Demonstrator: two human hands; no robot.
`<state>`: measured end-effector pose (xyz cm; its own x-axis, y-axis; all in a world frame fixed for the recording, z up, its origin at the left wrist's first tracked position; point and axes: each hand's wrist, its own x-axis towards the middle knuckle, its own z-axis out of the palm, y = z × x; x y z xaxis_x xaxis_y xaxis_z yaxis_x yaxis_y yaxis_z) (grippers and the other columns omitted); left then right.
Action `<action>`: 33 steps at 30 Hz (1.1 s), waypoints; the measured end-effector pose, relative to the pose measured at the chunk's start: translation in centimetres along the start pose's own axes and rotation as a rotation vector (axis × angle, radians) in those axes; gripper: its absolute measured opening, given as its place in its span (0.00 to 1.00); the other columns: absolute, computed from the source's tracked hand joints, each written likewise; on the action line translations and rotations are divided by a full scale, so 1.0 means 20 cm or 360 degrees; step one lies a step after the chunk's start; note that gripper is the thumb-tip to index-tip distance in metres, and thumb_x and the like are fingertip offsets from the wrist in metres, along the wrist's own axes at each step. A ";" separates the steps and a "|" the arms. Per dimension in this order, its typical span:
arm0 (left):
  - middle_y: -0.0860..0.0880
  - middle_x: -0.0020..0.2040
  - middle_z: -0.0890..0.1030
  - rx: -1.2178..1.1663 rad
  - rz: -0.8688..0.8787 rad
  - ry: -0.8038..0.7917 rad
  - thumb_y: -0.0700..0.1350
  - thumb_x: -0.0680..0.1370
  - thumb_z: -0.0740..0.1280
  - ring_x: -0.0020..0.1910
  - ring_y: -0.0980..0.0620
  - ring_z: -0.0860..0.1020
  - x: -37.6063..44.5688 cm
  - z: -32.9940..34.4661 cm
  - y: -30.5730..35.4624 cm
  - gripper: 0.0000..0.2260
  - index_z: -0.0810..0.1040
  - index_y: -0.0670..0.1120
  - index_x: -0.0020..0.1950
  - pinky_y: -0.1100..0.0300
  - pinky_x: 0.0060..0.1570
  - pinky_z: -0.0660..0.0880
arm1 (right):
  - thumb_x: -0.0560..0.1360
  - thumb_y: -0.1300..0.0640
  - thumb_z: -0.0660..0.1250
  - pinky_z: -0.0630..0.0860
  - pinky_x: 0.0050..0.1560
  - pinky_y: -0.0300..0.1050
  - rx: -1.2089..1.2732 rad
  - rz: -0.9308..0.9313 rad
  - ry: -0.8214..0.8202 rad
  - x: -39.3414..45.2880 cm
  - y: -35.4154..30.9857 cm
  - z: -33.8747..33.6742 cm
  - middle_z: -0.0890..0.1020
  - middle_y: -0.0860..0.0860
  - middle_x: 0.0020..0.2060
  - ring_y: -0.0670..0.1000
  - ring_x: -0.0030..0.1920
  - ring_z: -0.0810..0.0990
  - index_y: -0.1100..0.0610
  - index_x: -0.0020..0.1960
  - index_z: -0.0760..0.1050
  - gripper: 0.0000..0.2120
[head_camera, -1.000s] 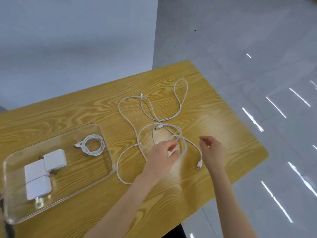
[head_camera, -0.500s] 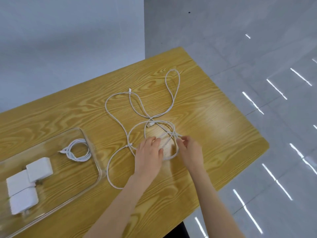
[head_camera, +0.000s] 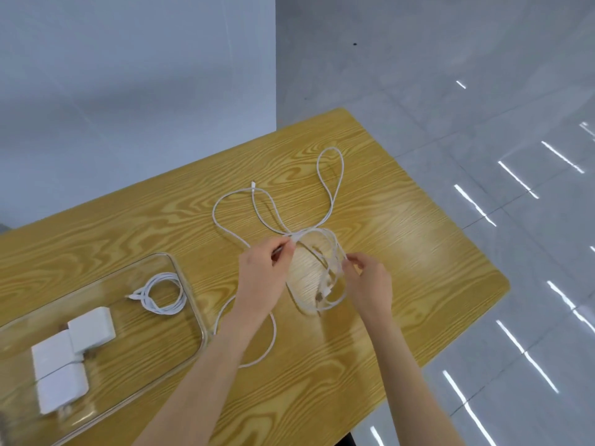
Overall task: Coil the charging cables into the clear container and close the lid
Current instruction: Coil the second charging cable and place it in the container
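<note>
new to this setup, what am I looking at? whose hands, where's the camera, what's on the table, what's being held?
No robot here: a person works bare-handed, filmed by a wide-angle camera on their head looking down. On the wooden table sprawls a loose white cable. The left hand and right hand each pinch it, gathering loops between them. At left is a clear container, lid off, holding one coiled cable and white charger blocks. No lid is in view.

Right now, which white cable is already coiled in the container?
The small cable beside the adapters in the container, wound in a tight ring. The long cable sprawls on the table, held by both hands.
</note>
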<state>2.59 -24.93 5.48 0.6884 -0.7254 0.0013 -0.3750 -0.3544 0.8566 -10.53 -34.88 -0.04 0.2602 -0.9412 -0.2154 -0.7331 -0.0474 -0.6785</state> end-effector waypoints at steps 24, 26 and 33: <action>0.43 0.35 0.73 -0.1230 -0.0241 0.0141 0.36 0.77 0.62 0.26 0.60 0.70 -0.15 -0.55 0.03 0.12 0.77 0.40 0.34 0.62 0.38 0.66 | 0.77 0.60 0.62 0.67 0.42 0.42 0.0290 0.0020 0.0245 -0.15 -0.14 -0.08 0.81 0.55 0.37 0.57 0.44 0.79 0.61 0.52 0.78 0.08; 0.50 0.30 0.75 -0.0989 -0.0261 0.0029 0.39 0.77 0.64 0.26 0.61 0.68 -0.18 -0.50 0.02 0.12 0.82 0.46 0.36 0.67 0.36 0.67 | 0.77 0.60 0.61 0.66 0.41 0.42 0.0326 0.0010 0.0241 -0.16 -0.15 -0.08 0.81 0.55 0.36 0.55 0.41 0.78 0.61 0.52 0.78 0.08; 0.57 0.26 0.75 -0.0459 -0.0272 -0.0348 0.43 0.76 0.67 0.24 0.64 0.70 -0.24 -0.24 -0.04 0.06 0.84 0.46 0.45 0.72 0.30 0.64 | 0.77 0.60 0.63 0.72 0.40 0.39 0.0598 -0.0036 0.0144 -0.16 -0.17 -0.07 0.79 0.49 0.31 0.43 0.31 0.75 0.60 0.51 0.78 0.07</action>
<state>2.52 -18.45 7.31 0.5656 -0.7898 -0.2372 -0.0553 -0.3232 0.9447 -9.71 -32.07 3.89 0.2051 -0.9678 -0.1459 -0.4421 0.0414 -0.8960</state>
